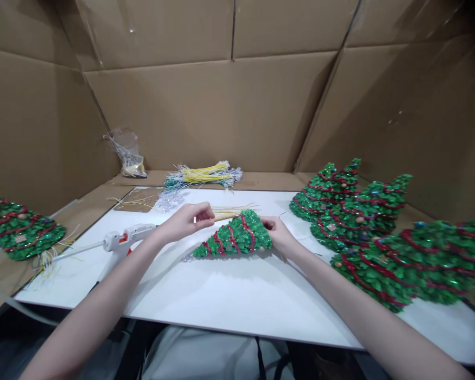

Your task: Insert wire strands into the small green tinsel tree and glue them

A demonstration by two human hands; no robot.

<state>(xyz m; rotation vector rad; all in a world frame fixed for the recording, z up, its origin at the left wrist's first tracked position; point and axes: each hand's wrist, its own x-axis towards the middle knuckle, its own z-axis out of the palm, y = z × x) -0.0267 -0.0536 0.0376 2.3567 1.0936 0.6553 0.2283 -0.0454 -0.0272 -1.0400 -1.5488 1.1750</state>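
A small green tinsel Christmas tree [237, 237] with red garland lies on its side above the white tabletop, its tip pointing left. My right hand [275, 231] grips it at the wide base; some fingers are hidden behind the tree. My left hand [193, 219] is closed in a pinch on a thin tan stick [224, 217], whose far end reaches the tree's upper edge. Behind the tree lie several thin yellow wires [237, 207]. To the left of my left hand, a white glue gun [129, 236] with a red trigger rests on the table, partly covered by my forearm.
Several finished-looking trees [358, 216] stand at the right, and another tree [21, 227] is at the far left beside loose wires [49, 258]. Bundled yellow and green wires [203, 175] and a clear plastic bag [129, 153] sit at the back. Cardboard walls [206, 111] enclose the table.
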